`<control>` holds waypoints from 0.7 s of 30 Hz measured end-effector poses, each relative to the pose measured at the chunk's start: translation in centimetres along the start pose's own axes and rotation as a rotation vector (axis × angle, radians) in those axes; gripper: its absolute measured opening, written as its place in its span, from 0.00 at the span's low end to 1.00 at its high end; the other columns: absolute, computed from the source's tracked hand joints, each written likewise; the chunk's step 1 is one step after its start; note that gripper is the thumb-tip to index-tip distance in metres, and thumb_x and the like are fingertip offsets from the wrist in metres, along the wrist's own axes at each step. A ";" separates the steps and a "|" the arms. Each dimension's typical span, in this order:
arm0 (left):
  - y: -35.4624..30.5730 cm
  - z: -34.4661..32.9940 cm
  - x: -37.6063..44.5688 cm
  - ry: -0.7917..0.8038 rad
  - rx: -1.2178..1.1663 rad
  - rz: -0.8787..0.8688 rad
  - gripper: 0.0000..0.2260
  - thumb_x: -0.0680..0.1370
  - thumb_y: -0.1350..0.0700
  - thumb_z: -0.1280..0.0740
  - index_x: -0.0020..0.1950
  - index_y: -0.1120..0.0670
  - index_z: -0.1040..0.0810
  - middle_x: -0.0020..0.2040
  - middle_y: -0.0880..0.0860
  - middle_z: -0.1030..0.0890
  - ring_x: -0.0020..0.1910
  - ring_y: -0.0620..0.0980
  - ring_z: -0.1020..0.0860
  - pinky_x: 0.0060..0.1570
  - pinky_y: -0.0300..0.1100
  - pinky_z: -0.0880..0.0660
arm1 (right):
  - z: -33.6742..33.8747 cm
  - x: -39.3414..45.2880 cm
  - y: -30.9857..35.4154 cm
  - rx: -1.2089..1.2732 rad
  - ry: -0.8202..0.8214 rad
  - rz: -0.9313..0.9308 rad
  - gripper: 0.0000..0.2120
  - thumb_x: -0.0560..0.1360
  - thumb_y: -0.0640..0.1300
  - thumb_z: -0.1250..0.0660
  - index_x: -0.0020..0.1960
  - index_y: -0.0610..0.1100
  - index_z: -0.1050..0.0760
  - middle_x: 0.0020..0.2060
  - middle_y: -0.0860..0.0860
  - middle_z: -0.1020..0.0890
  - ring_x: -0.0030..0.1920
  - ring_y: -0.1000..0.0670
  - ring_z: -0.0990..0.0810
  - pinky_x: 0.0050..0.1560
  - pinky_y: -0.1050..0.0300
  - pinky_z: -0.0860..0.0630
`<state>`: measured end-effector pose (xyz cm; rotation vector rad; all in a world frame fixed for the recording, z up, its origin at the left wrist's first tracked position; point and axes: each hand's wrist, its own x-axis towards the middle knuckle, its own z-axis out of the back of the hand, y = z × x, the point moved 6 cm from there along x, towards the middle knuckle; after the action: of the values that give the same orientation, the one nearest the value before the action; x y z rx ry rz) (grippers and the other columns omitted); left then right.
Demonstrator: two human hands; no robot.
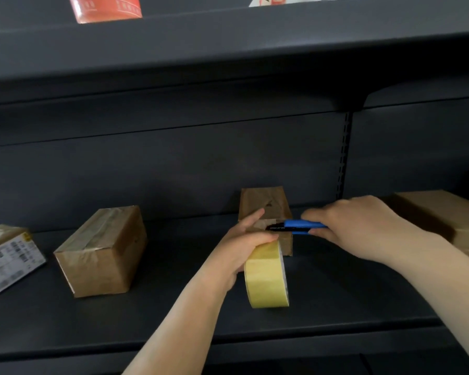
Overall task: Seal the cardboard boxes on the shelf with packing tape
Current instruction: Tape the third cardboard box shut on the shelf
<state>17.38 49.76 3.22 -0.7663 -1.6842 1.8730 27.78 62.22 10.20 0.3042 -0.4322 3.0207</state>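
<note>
On the dark shelf (65, 320), a labelled box (8, 258) lies far left, then a taped box (103, 253). The left hand (244, 239) grips a yellow tape roll (266, 277) before a small box (266, 209). The right hand (363, 226), fingers curled, holds a blue cutter (298, 227) at that box's front. Another box (444, 215) sits far right.

Yellow tape roll (266, 277), blue-black cutter (295, 227), brown boxes (103, 253)

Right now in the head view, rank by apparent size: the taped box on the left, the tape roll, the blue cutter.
1. Taped box
2. Tape roll, though it sits nearer the camera
3. Blue cutter, partly hidden by the right hand
</note>
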 end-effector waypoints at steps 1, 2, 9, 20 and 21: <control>-0.1 0.0 0.0 0.000 0.005 0.000 0.29 0.72 0.57 0.29 0.69 0.38 0.33 0.48 0.42 0.25 0.36 0.38 0.18 0.31 0.31 0.24 | -0.1 0.1 0.0 -0.006 0.021 0.003 0.10 0.79 0.57 0.46 0.59 0.60 0.33 0.35 0.58 0.30 0.36 0.56 0.29 0.34 0.60 0.31; -0.1 0.0 -0.1 0.000 0.015 0.002 0.29 0.72 0.57 0.29 0.69 0.38 0.33 0.48 0.42 0.25 0.37 0.39 0.18 0.31 0.30 0.24 | -0.1 0.2 0.0 -0.016 0.044 0.004 0.10 0.79 0.56 0.46 0.58 0.59 0.32 0.34 0.58 0.30 0.36 0.56 0.29 0.33 0.60 0.31; -0.5 -0.6 -0.3 0.044 0.045 0.013 0.32 0.71 0.56 0.28 0.70 0.36 0.37 0.47 0.37 0.31 0.43 0.38 0.24 0.30 0.29 0.26 | -1.1 -1.5 -3.2 0.047 0.207 -0.061 0.08 0.77 0.58 0.43 0.51 0.58 0.28 0.34 0.59 0.28 0.33 0.60 0.29 0.30 0.63 0.35; -0.5 -0.7 -0.4 0.033 0.060 0.022 0.34 0.70 0.56 0.27 0.71 0.36 0.37 0.52 0.42 0.24 0.50 0.45 0.21 0.43 0.38 0.24 | -8.7 -3.2 -4.9 0.277 0.467 -0.350 0.22 0.80 0.60 0.53 0.60 0.48 0.28 0.56 0.51 0.24 0.53 0.53 0.26 0.50 0.59 0.30; -0.5 -0.7 -0.4 0.032 0.061 0.022 0.34 0.70 0.56 0.27 0.71 0.36 0.37 0.51 0.41 0.24 0.49 0.44 0.21 0.42 0.37 0.24 | -8.4 -2.8 -5.0 0.164 0.449 -0.344 0.24 0.79 0.61 0.54 0.62 0.49 0.29 0.58 0.51 0.24 0.55 0.52 0.26 0.53 0.58 0.29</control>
<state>18.17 49.98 3.72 -0.7884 -1.5976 1.9078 29.50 69.25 3.08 -0.2649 -0.0827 2.6717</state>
